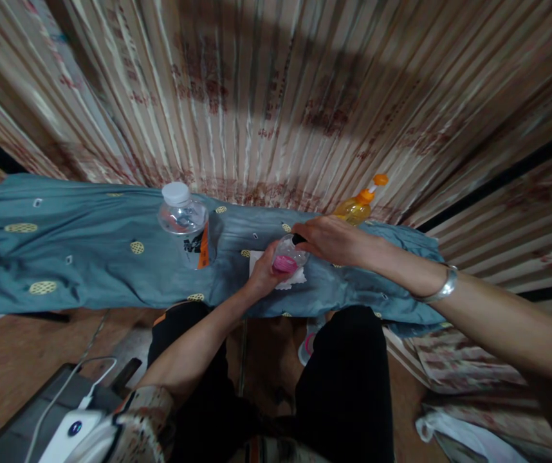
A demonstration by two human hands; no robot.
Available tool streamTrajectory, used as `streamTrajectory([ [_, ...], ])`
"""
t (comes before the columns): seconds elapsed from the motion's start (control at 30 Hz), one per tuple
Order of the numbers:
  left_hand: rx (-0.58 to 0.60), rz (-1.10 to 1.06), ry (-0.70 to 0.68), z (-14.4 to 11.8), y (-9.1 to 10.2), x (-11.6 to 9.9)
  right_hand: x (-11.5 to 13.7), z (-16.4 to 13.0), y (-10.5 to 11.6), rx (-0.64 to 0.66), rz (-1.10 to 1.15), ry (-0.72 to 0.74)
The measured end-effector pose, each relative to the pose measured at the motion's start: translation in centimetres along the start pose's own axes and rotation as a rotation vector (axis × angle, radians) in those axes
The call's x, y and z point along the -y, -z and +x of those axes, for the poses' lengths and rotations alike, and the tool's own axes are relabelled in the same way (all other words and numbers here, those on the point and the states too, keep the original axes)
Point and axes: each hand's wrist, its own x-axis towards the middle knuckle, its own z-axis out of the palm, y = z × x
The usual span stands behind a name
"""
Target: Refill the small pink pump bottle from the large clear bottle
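Hands meet: our left hand (262, 273) fingers cup the small clear pink-bottomed bottle (287, 256) from below, right hand (327, 239) fingers pinch its dark cap, bottle tilted.

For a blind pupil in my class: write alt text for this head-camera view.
Two bare hands hold a small clear bottle with pink contents over a blue-grey cloth; the left hand grips it, the right hand is at its dark cap. A water bottle and a yellow bottle stand nearby.

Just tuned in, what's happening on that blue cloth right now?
A seated person grips a small clear bottle with pink contents in the left hand, while the right hand closes over its dark top. It sits above a white tissue on the blue cloth. A water bottle stands to the left, an orange-capped bottle behind.
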Motion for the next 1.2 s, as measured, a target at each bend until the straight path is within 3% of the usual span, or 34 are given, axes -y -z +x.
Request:
streamTrajectory([
  [0.33, -0.015, -0.019, 0.009, 0.1, -0.1, 0.7, 1.0, 1.4, -1.3, -0.054, -0.030, -0.136],
  [0.6, -0.031, -0.016, -0.018, 0.1, -0.3, 1.0, 0.5, 0.4, -1.2, -0.082, 0.039, -0.134],
  [0.87, -0.034, -0.003, -0.001, 0.1, -0.2, 0.7, -0.4, 1.9, -3.2, -0.251, 0.277, -0.222],
  [1.0, -0.021, -0.026, -0.002, 0.2, 0.0, 0.8, -3.1, 2.6, -6.7, -0.346, 0.480, -0.296],
  [1.1, -0.032, -0.043, -0.002, 0.3, 0.0, 1.2, -4.2, 3.2, -11.6, -0.332, 0.614, -0.354],
  [1.2, -0.047, -0.067, 0.011, 0.4, 0.0, 1.7, -3.7, 4.2, -16.9, -0.328, 0.701, -0.380],
])
